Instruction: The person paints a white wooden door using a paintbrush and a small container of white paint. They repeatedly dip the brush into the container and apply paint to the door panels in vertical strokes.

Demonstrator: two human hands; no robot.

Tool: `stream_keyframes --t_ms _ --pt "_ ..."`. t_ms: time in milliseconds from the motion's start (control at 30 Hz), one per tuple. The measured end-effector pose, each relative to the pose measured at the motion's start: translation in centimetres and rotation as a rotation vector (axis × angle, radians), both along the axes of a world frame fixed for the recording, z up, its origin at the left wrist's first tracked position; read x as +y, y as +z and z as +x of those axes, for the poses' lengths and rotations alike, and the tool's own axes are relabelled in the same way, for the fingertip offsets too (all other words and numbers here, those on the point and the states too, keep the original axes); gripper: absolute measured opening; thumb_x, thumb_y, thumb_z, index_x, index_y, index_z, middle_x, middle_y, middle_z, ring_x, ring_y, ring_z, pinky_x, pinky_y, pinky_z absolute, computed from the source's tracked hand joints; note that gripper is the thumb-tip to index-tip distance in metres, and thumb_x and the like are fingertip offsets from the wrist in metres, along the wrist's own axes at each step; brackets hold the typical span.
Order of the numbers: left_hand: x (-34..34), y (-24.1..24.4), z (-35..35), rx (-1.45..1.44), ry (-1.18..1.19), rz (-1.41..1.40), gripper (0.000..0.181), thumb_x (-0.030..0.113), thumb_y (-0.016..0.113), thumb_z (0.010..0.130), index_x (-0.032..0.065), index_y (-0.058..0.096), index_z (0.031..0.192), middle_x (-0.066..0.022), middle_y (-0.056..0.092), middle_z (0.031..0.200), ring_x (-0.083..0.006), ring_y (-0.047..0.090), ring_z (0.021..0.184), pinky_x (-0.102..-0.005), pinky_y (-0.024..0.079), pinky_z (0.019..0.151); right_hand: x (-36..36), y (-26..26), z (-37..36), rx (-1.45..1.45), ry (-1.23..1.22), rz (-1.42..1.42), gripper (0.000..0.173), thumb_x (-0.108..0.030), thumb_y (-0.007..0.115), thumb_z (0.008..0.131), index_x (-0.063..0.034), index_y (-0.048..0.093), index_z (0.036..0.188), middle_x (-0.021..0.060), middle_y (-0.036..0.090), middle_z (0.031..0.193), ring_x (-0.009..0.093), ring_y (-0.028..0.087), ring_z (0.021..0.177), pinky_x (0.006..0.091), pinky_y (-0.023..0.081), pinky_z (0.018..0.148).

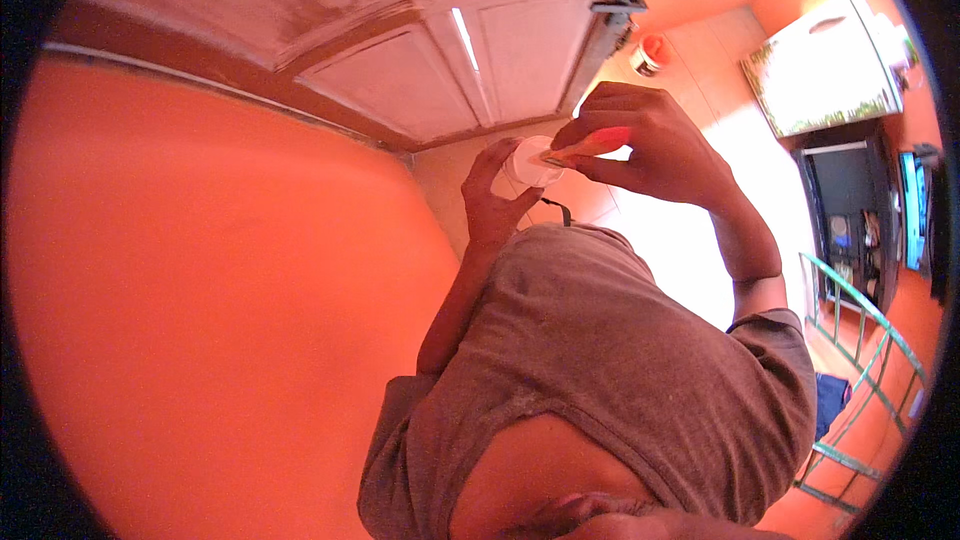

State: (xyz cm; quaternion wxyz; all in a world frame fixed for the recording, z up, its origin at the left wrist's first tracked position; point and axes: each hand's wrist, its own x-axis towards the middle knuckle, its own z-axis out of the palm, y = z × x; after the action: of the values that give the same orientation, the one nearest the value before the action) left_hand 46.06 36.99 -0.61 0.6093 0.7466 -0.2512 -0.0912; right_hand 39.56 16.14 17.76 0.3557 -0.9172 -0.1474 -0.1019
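Observation:
My left hand (495,199) grips a small whitish cup (529,174) from the side, fingers and thumb around its wall. Above the cup, my right hand (637,139) pinches what looks like a small paintbrush with a red-orange handle (611,139). The brush's lower end points down into the mouth of the cup, where its tip is hard to make out. Both hands are in front of my chest, close to a brown panelled door (525,52). What fills the cup cannot be told.
An orange wall (225,300) runs along my left. Beyond the door's handle (624,4), a small bucket (649,56) stands on the tiled floor. To the right are a white-topped piece of furniture (825,67), a dark cabinet (844,187), a lit screen (913,210) and a green metal frame (862,300).

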Motion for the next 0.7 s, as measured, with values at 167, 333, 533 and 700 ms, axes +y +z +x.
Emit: stream_keyframes --t_ms 167,333,533,700 --pt "-3.3 0.6 -3.9 -0.114 -0.13 -0.011 0.069 0.002 0.089 0.059 0.0075 0.065 0.124 -0.0126 0.066 0.126 -0.0288 0.063 0.119 -0.0403 0.05 0.103 -2.2 -1.0 -4.1 0.083 -0.053 -0.156 0.019 -0.013 0.08 0.079 -0.0096 0.077 0.097 0.0077 0.071 0.088 0.023 0.069 0.084 0.0367 0.056 0.075" --pt "-5.3 -0.9 -7.2 -0.093 -0.158 0.027 0.069 0.003 0.088 0.059 0.0068 0.065 0.124 -0.0128 0.066 0.124 -0.0291 0.064 0.118 -0.0401 0.05 0.101 -3.7 -2.2 -7.5 0.128 -0.076 -0.173 0.016 -0.017 0.076 0.082 -0.0102 0.076 0.097 0.005 0.072 0.088 0.021 0.067 0.086 0.0356 0.055 0.075" --pt "-7.2 -0.5 -9.6 -0.063 -0.22 0.047 0.066 0.004 0.086 0.061 0.0061 0.065 0.123 -0.0135 0.067 0.123 -0.0292 0.064 0.116 -0.04 0.051 0.1 -5.1 -3.8 -10.8 0.161 -0.107 -0.251 0.013 -0.019 0.07 0.086 -0.012 0.075 0.095 -0.0004 0.073 0.084 0.018 0.063 0.088 0.0359 0.055 0.074" --pt "-8.0 -1.0 -11.0 -0.052 -0.242 0.052 0.065 0.005 0.086 0.062 0.0053 0.065 0.123 -0.013 0.067 0.122 -0.029 0.065 0.115 -0.0399 0.051 0.1 -5.7 -4.6 -12.4 0.16 -0.136 -0.267 0.011 -0.019 0.069 0.087 -0.013 0.074 0.094 -0.0003 0.073 0.083 0.019 0.062 0.088 0.0356 0.054 0.073"
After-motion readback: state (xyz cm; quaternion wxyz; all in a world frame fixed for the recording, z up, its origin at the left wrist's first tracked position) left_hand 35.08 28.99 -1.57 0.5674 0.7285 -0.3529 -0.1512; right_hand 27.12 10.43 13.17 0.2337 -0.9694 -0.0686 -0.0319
